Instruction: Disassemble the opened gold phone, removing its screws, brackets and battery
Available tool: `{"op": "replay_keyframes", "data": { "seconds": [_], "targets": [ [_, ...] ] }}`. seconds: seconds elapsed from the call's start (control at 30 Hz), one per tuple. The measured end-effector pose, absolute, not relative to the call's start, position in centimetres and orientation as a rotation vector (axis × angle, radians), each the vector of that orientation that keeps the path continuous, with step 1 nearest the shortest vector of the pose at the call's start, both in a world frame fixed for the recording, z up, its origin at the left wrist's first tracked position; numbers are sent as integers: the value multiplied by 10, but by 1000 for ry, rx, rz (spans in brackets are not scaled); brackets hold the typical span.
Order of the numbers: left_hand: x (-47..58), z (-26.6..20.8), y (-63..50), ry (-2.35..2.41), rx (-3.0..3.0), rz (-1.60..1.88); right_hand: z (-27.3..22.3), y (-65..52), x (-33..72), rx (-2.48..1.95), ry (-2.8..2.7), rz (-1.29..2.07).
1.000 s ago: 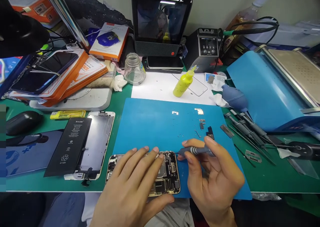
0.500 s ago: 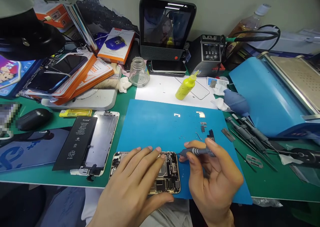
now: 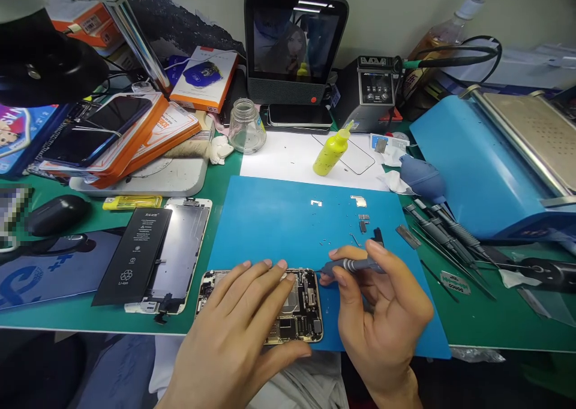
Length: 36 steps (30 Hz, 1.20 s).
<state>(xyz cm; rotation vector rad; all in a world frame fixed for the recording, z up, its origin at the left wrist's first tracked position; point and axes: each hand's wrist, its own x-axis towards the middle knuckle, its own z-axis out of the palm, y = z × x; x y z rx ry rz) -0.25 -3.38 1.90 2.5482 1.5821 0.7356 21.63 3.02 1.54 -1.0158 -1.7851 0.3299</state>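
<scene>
An opened phone lies with its inner parts bare at the front of the blue mat. Across its left and middle part rests my left hand, fingers stretched out and flat. My right hand pinches a grey screwdriver between thumb and fingers. Its thin tip points left at the phone's upper right corner; whether it touches a screw is too small to tell. Tiny screws and small metal plates lie on the mat beyond my hands.
A black battery rests on a detached screen at left. Several screwdrivers and tweezers, a razor blade and a blue air blower lie at right. A yellow bottle and a glass jar stand behind the mat.
The whole view has shifted slightly, so things sit a little higher and further left. Both hands keep their places on the phone and screwdriver.
</scene>
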Motion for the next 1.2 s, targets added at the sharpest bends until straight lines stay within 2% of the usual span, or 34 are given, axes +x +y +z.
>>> {"op": "replay_keyframes", "data": {
  "seconds": [0.23, 1.2],
  "targets": [
    [0, 20, -33, 1583, 2544, 746, 22, 30, 216, -997, -1891, 219],
    [3, 24, -30, 1592, 2503, 800, 18, 37, 217, -875, -1870, 293]
  ]
}}
